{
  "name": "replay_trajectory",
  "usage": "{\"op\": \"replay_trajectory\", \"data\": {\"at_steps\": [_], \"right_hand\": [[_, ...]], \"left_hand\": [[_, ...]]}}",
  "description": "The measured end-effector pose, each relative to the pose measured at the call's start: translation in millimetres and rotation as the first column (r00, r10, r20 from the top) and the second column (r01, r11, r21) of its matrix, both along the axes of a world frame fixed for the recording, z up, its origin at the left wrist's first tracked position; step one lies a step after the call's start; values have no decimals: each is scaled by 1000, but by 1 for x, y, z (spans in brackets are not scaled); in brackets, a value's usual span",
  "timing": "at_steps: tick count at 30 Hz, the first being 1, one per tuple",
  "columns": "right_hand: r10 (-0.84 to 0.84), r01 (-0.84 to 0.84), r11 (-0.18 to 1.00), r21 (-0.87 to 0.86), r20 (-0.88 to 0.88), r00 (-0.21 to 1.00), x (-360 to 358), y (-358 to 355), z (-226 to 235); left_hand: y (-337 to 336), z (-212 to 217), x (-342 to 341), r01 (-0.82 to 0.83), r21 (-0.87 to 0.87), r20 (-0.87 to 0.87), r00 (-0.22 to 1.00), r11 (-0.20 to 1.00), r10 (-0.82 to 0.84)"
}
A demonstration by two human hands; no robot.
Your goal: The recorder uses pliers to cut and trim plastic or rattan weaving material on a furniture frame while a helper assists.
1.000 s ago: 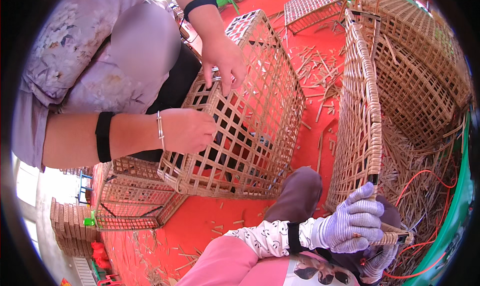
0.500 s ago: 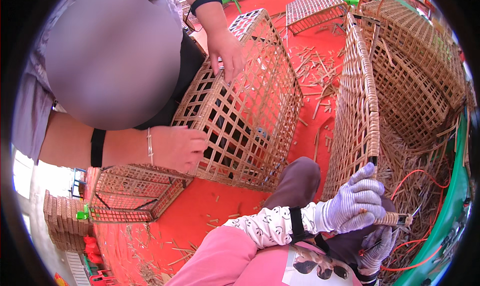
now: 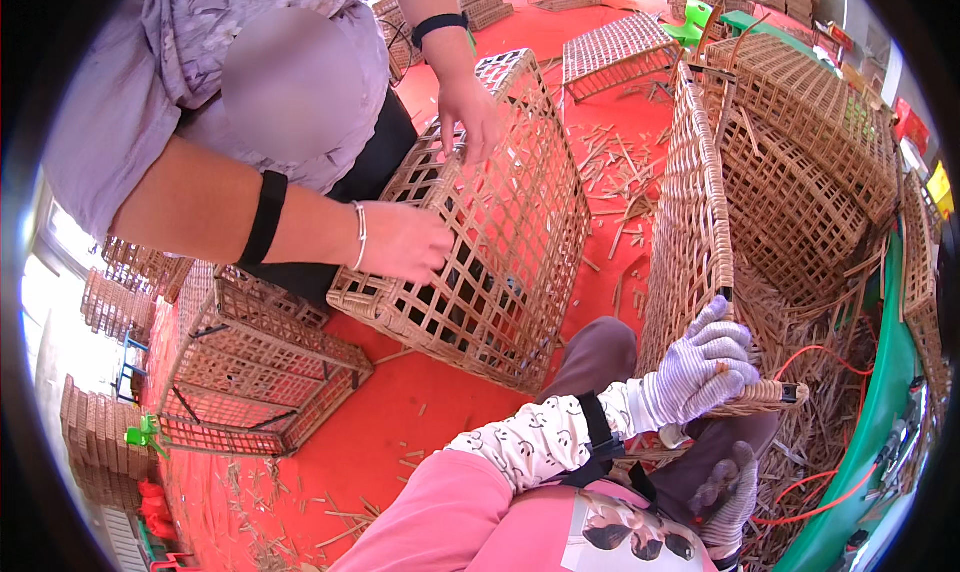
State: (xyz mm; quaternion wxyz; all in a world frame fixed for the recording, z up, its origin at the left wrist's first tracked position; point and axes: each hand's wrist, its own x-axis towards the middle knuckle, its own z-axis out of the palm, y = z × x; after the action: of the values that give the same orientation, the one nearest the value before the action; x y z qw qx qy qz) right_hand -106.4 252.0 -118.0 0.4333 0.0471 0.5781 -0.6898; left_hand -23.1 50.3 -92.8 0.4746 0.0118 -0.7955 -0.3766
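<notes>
A large woven wicker basket [image 3: 690, 212] stands on its side by my legs, its wall upright. My left hand [image 3: 700, 372], in a white-and-purple striped glove, is closed around its near lower corner, beside a dark band on the frame. Lower down, near my thigh, is my right hand [image 3: 735, 497] in a similar glove. Its fingers are apart, with nothing visible in them; part of the palm is hidden. Opposite me, a co-worker's two hands, one [image 3: 405, 242] nearer, rest on another open-lattice basket [image 3: 500, 232] tilted on the floor.
Wicker baskets [image 3: 810, 142] are stacked at right, above a heap of cut strips [image 3: 800, 462] bordered by a green edge [image 3: 885, 372]. An orange cord [image 3: 815, 482] crosses the strips. Another basket [image 3: 240, 372] stands at left on the red floor [image 3: 400, 412], where loose strips lie scattered.
The view has shifted, so more of the room shows. My left hand keeps its grip on the basket corner; my right hand's fingers have straightened. The co-worker's nearer hand has moved along the lattice.
</notes>
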Motion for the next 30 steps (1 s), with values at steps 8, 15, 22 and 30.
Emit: {"op": "replay_trajectory", "data": {"at_steps": [8,15,22,30], "right_hand": [[3,-11,991,-131,-60,998,3,4,-2],[77,-86,986,-139,-71,995,2,9,-8],[101,-118,984,-134,-126,987,-2,5,-11],[134,-160,978,-136,-178,975,-3,12,-15]], "left_hand": [[-1,3,1,-51,-83,-45,998,995,47],[3,-4,0,-57,-14,-57,997,998,56],[-3,0,1,-57,-59,-48,997,997,55],[1,1,2,-83,-50,-49,996,995,80]]}}
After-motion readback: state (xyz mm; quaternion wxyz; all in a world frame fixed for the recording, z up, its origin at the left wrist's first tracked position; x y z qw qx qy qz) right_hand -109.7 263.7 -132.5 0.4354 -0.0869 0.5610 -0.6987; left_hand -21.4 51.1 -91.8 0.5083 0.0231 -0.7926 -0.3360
